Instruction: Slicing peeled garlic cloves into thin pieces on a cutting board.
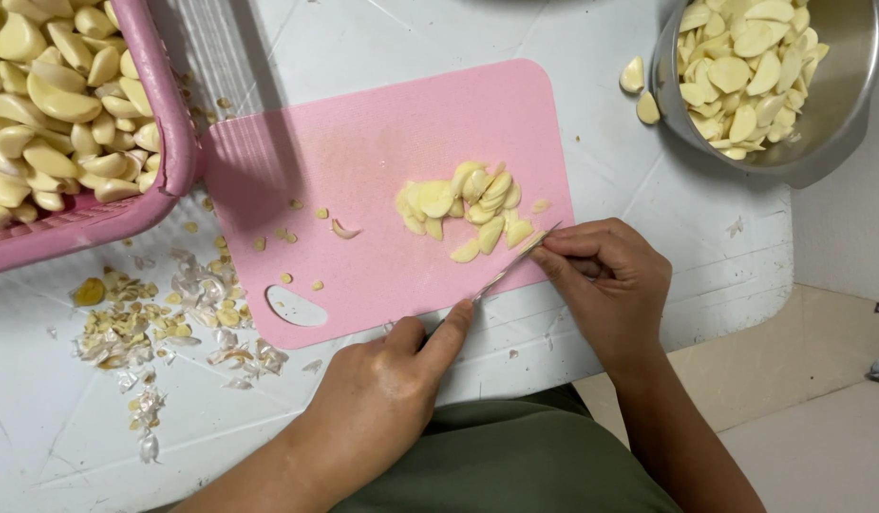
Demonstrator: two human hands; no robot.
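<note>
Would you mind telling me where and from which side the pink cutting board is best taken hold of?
Probably at the oval handle hole in the cutting board, near its front left corner, coming from the near edge. That corner is bare, while sliced garlic and both hands with the knife crowd the right side, and the basket touches the far left corner.

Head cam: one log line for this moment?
right hand: grips knife | left hand: fingertip on blade tip | garlic slices: piled on pink cutting board | steel bowl: sliced garlic
</note>
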